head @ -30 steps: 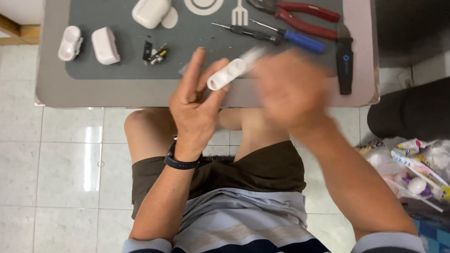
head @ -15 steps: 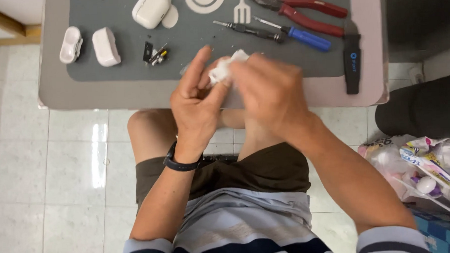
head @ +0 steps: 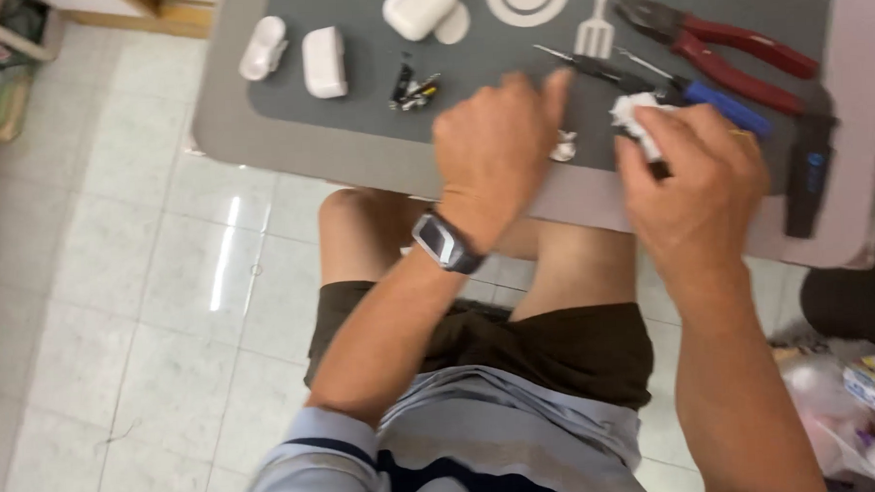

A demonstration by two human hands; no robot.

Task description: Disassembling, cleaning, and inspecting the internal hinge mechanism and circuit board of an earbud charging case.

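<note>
Even, bright indoor light, no hard shadows. Long white glare streak on glossy floor tiles point(head: 227, 268) at left. Motion blur across the frame: both hands point(head: 497, 142) soft at the edges, tools on the grey mat point(head: 355, 113) slightly smeared. Bottom right corner soft, out of focus. No obvious edge distortion
</note>
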